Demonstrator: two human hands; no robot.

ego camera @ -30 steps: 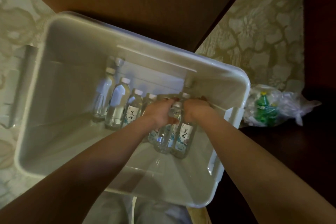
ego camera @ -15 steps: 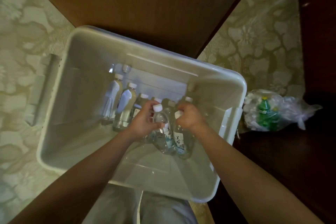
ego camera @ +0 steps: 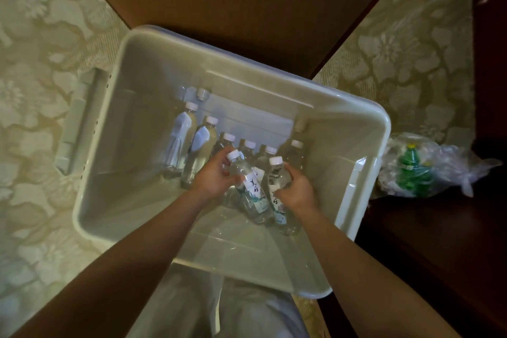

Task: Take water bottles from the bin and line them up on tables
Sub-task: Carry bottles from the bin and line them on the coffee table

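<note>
Inside the pale plastic bin (ego camera: 384,123), the left hand (ego camera: 216,178) curls round one clear, white-capped plastic water bottle (ego camera: 253,186), the right hand (ego camera: 297,191) round a second bottle (ego camera: 275,178). Smooth walls may slip; swinging bases may topple the far row of bottles (ego camera: 203,134).

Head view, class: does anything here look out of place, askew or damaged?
Only one thing: a crumpled clear plastic bag holding green bottles lies outside the bin, by its right wall. It looks odd next to the clear water bottles inside the bin. No spill or damage shows.
</note>
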